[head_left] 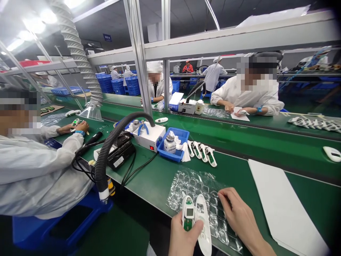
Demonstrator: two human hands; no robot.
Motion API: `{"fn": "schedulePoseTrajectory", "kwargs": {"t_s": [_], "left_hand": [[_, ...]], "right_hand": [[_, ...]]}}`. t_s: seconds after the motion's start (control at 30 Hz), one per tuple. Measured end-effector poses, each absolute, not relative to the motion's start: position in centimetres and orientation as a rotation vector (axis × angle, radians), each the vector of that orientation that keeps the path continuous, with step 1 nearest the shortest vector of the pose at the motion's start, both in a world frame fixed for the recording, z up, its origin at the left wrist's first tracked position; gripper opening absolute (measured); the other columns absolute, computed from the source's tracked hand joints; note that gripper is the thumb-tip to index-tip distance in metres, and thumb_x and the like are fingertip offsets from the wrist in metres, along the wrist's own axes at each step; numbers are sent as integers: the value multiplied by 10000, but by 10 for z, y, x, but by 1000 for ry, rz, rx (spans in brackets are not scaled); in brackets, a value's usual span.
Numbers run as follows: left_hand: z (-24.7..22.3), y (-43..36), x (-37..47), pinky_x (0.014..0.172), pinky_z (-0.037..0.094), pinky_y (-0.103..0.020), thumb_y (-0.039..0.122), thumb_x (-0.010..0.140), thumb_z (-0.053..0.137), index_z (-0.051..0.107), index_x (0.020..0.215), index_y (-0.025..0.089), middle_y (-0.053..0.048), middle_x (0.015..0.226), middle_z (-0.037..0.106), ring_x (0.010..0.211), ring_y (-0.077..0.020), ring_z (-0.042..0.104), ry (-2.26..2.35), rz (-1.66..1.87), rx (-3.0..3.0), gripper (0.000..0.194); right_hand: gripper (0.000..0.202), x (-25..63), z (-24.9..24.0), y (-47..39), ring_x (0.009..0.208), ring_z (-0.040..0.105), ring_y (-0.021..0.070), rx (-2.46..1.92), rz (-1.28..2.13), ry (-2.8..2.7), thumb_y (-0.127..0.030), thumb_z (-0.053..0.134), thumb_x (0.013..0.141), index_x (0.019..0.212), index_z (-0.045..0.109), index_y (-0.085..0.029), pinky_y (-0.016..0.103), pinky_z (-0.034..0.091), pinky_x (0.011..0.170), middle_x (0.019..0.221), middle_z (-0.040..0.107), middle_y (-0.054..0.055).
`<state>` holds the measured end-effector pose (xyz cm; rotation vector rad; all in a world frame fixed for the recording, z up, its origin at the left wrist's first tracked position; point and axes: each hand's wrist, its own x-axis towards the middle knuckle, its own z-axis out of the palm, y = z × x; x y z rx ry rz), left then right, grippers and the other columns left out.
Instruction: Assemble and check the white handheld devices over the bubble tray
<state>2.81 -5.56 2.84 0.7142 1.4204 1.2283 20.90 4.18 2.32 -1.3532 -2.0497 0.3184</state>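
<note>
My left hand (183,233) holds two white plastic halves of a thermometer-like device side by side. One is a housing (188,213) with a green circuit board and a small grey display inside. Pressed under my thumb is the other, a smooth white cover (203,220) with a window cut near its top. To the right, my right hand (239,215) has its thumb and index finger pinched together over the clear blister tray (183,183); whether anything sits between the fingertips is hidden. The tray lies on the green bench beneath both hands.
Several open device housings (204,153) lie in a row beside a blue bin (173,156) holding a metal-topped bottle. White sheets (282,202) lie at right. A white box (149,137) and black hose (106,149) stand left. Co-workers sit at left and across the conveyor (229,135).
</note>
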Motion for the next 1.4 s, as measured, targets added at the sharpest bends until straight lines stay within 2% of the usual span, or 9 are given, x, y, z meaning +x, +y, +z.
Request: {"fn": "schedulePoseTrajectory", "kwargs": {"t_s": [0.1,0.2,0.27,0.53,0.93,1.1,1.2,1.3,1.4], "left_hand": [[22,-57,28,623,409,-236,370,646,762,629,875,95,-7,689,533,634,-113,454,1390,1236,633,382],[12,-60,29,658,436,-246,402,587,823,612,986,102,-32,759,581,718,-155,532,1380,1255,538,542],[6,-62,31,686,452,-257,413,569,840,603,1007,103,-41,769,595,764,-178,558,1388,1256,527,587],[6,-64,35,723,475,-277,371,564,848,624,1003,101,-66,795,632,847,-224,587,1403,1259,591,563],[26,-63,36,716,474,-270,280,618,757,647,863,86,-54,780,619,697,-147,514,1397,1206,678,331],[20,-67,36,734,480,-275,322,611,776,650,993,93,-68,848,637,750,-173,545,1422,1247,635,463],[15,-67,34,698,468,-267,373,599,802,667,940,92,-69,805,630,756,-186,549,1437,1231,675,461],[16,-68,29,668,452,-261,422,606,804,683,847,84,-66,748,622,727,-180,536,1376,1259,777,432],[21,-74,21,648,442,-252,506,575,818,675,956,77,-72,789,635,727,-172,531,1377,1337,685,591]], "right_hand": [[296,210,34,38,748,510,141,-1353,372,-1910,-475,383,963,902,510,-216,271,401,644,951,549,41],[330,210,54,32,753,507,150,-1349,609,-1845,-536,442,924,856,532,-226,242,361,520,883,555,38],[346,207,67,25,758,504,153,-1326,784,-1890,-552,464,910,818,540,-227,233,366,526,831,552,32],[388,193,70,5,720,504,145,-1237,930,-2172,-519,391,954,759,523,-211,262,405,685,766,532,15],[422,193,56,4,735,493,179,-1366,808,-2256,-560,329,952,775,514,-225,350,399,770,788,542,30],[343,193,50,-2,660,488,152,-1336,843,-2133,-554,411,929,818,472,-235,270,413,620,749,525,14],[345,191,46,-7,584,460,131,-1368,885,-2103,-558,439,915,798,406,-235,231,392,526,666,486,-14],[351,183,43,-11,558,455,124,-1363,883,-2051,-548,450,910,779,368,-232,224,393,516,638,463,-24],[355,166,40,-18,641,547,158,-1310,1111,-1794,-580,532,852,891,424,-243,243,464,566,712,541,1]]}}
